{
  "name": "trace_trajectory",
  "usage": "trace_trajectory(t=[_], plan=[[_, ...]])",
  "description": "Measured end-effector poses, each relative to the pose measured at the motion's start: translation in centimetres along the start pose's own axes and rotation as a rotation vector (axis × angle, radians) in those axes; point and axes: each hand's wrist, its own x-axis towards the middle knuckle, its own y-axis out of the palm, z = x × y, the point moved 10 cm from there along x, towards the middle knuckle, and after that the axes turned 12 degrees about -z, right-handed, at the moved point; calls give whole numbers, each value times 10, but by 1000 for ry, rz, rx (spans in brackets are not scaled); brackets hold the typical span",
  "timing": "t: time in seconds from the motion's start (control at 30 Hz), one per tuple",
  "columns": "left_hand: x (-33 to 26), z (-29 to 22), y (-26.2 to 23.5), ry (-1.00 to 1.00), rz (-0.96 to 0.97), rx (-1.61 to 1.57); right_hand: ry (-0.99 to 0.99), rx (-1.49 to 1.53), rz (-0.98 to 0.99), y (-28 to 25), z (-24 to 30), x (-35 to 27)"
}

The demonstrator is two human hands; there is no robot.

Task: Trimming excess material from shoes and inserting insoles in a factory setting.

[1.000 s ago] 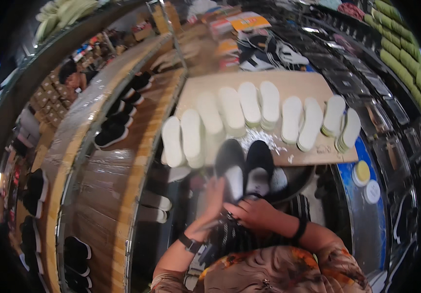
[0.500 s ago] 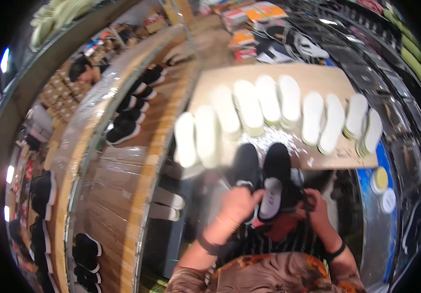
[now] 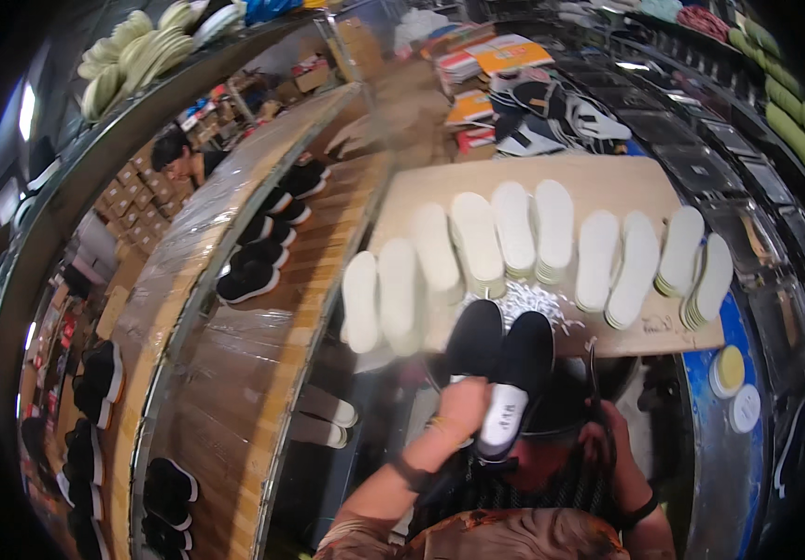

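My left hand is closed around the heel end of a pair of black shoes, held side by side with toes pointing away from me. The left shoe lies partly behind my fingers. In the right shoe, a white insole with dark print shows at the heel. Off to the right and apart from the shoes, my right hand is closed around a thin, dark, curved strip that stands up from the fingers. Its kind is unclear. The shoe toes reach the near edge of the board.
A tan board carries several stacks of pale insoles and a scatter of small white pieces. Two round lids sit on the blue-edged surface at right. Shelves with black shoes stand left. A person is beyond them.
The view has tilted, so the board sits lower in it. My right hand has drawn back from the shoes with the dark strip. The right shoe has turned slightly; my left hand keeps its hold.
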Motion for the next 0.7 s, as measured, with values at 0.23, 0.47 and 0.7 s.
trace_trajectory(t=[0.23,0.47,0.7], plan=[[-27,41,-91,-77,65,-506,-417,-392,269,19,53,1],[-42,18,-94,216,247,-407,-793,-770,214,60,105,-16],[-53,19,-76,266,336,-324,-557,-1013,267,43,51,-17]])
